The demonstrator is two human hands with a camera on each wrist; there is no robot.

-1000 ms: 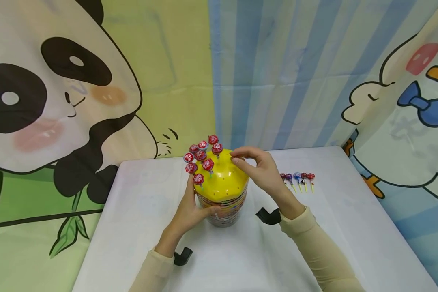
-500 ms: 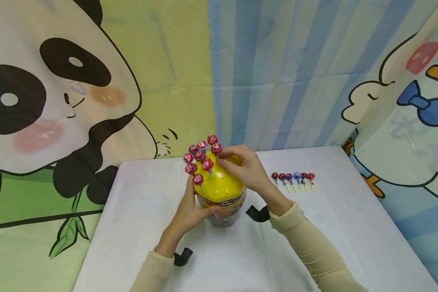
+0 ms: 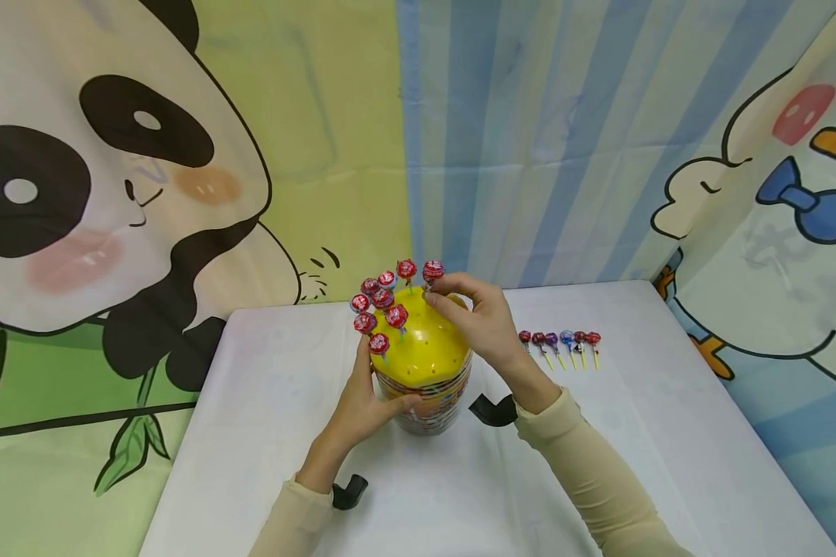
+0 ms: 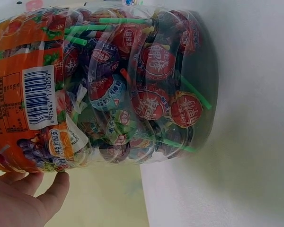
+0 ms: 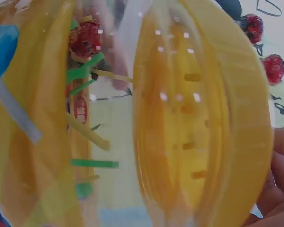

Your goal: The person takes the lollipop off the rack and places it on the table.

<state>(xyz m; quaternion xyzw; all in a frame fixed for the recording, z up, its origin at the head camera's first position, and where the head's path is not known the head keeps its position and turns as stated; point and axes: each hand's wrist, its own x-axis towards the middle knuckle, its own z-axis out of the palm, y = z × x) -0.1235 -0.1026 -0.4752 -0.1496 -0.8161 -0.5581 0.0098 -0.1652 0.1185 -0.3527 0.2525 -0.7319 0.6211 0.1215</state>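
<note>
A clear jar with a yellow lid (image 3: 425,348) stands upright on the table, several red-wrapped lollipops (image 3: 382,299) sticking up from the lid's left and back part. My left hand (image 3: 362,402) grips the jar from the left, thumb across its front. In the left wrist view the jar (image 4: 146,90) shows orange labels and many wrapped lollipops inside. Over the back right of the lid, my right hand (image 3: 484,317) pinches a red lollipop (image 3: 433,271) just under its head. The right wrist view shows the lid (image 5: 246,109) close up, with fingers (image 5: 279,184) at its edge.
To the right of the jar, a row of several lollipops (image 3: 567,337) lies on the white table (image 3: 641,433). A curtain with a panda (image 3: 139,139) and a striped curtain (image 3: 529,139) hang behind the table's back edge. Black straps (image 3: 491,410) hang by both wrists.
My right hand has come left over the lid and taken hold of a lollipop that stood there. That lollipop has moved right and up with the fingers. The left hand stays on the jar.
</note>
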